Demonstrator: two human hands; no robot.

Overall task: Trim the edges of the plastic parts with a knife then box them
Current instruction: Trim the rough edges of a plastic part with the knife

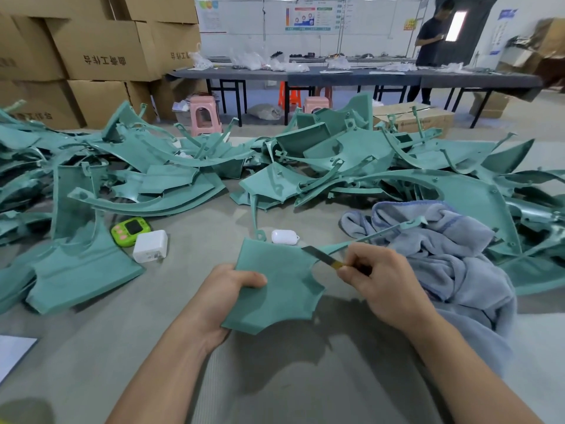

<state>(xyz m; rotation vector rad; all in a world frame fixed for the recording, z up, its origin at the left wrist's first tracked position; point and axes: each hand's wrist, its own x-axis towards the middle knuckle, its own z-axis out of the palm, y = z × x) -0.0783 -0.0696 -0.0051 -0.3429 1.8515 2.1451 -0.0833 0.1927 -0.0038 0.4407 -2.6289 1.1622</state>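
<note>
Trimming is under way: left hand [227,293] clasps one green part [275,289]; right hand [377,278], closed on the knife [321,255], works its edge. Beyond it, heaped parts [321,157] await; nothing visibly boxed.

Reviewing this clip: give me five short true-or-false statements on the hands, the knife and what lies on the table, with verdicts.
1. The right hand holds the knife. True.
2. The left hand is empty. False: it grips the green plastic part.
3. The knife's blade rests at the part's upper right edge. True.
4. The grey towel lies left of the hands. False: it lies to their right.
5. The white earbud case sits on the towel. False: it sits on the bare table.
</note>
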